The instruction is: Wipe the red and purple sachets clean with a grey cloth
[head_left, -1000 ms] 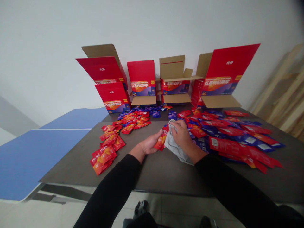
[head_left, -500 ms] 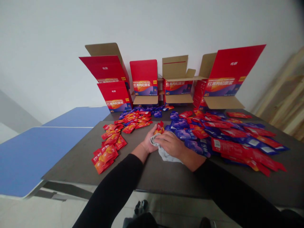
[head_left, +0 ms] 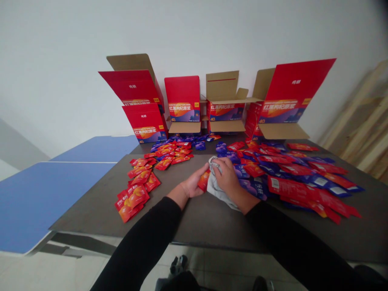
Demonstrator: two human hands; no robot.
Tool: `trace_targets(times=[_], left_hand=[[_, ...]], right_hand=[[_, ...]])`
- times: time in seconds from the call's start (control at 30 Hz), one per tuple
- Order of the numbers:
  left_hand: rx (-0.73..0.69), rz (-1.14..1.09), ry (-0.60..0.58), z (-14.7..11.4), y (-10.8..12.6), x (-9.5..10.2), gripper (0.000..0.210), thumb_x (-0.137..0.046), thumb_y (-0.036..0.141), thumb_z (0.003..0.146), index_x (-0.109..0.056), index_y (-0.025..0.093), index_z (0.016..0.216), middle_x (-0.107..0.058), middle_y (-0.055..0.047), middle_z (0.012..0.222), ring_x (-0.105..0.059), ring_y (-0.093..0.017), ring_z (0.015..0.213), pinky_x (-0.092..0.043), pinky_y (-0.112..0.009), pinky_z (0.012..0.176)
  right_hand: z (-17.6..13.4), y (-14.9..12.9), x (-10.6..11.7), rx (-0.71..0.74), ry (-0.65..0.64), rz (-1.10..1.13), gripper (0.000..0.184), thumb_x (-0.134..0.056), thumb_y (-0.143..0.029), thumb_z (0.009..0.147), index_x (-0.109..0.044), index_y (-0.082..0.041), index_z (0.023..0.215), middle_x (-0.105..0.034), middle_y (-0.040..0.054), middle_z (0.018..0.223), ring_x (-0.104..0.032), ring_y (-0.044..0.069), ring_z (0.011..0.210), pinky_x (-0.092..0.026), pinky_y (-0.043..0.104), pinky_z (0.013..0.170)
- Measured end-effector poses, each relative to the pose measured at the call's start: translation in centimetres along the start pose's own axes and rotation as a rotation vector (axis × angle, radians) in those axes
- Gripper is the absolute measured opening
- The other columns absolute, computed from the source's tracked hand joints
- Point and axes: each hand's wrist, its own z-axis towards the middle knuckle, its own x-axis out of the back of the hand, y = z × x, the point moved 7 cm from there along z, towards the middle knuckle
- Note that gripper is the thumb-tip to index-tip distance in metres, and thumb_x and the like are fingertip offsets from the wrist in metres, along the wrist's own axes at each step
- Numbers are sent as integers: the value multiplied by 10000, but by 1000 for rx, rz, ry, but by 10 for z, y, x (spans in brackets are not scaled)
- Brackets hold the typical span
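Note:
A red sachet with an orange print (head_left: pixel 204 180) is gripped by my left hand (head_left: pixel 192 184), over the middle of the dark table. My right hand (head_left: pixel 226 178) is closed on a pale grey cloth (head_left: pixel 216 190), which lies against the sachet's right side and covers part of it. The cloth's lower end hangs towards the tabletop. Left of my hands, red sachets (head_left: pixel 138 195) lie in a curved, overlapping row. To the right, a large spread of red sachets (head_left: pixel 306 192) and purple sachets (head_left: pixel 253 188) reaches close to my right wrist.
Several open red cartons (head_left: pixel 148 131) with raised or hanging flaps (head_left: pixel 283 131) stand along the back, by the wall. A blue table (head_left: pixel 75 190) adjoins the dark table (head_left: pixel 169 226) on the left. Wooden boards (head_left: pixel 360 121) lean at the far right.
My right hand and the cloth have shifted slightly right and up, around the sachet. The sachet has turned in my left hand, and its top now sits under the cloth.

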Motion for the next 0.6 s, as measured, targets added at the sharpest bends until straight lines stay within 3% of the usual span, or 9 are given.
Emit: trace_targets(times=[0.1, 0.2, 0.4, 0.6], left_hand=[[0, 48, 15, -3, 1, 2, 309, -625, 294, 902, -685, 109, 1142, -751, -95, 891, -716, -212, 822, -497, -320, 869], [-17, 93, 47, -5, 4, 5, 380, -610, 156, 814, -666, 152, 1190, -735, -41, 841, -688, -168, 706, -510, -291, 791], [-31, 154, 40, -6, 7, 10, 509, -584, 114, 689, -647, 198, 1188, -665, 0, 766, -605, -119, 596, -439, -205, 564], [-64, 120, -10, -13, 20, 12, 477, -563, 109, 657, -655, 168, 1121, -696, -74, 939, -625, -154, 735, -451, -221, 579]], right_hand=[[2, 9, 2, -42, 32, -6, 277, -484, -242, 944, -664, -224, 1154, -597, 99, 1096, -589, 253, 1074, -513, 443, 1003], [3, 13, 4, -64, 57, -6, 270, -481, -249, 944, -667, -211, 1134, -593, 105, 1089, -589, 252, 1065, -515, 431, 997], [4, 17, 6, -95, 80, 0, 265, -478, -245, 937, -669, -223, 1119, -598, 96, 1066, -592, 249, 1051, -513, 430, 992], [5, 27, 8, -169, 113, 21, 258, -479, -222, 914, -668, -190, 1087, -607, 117, 1065, -594, 257, 1045, -500, 449, 1006]])
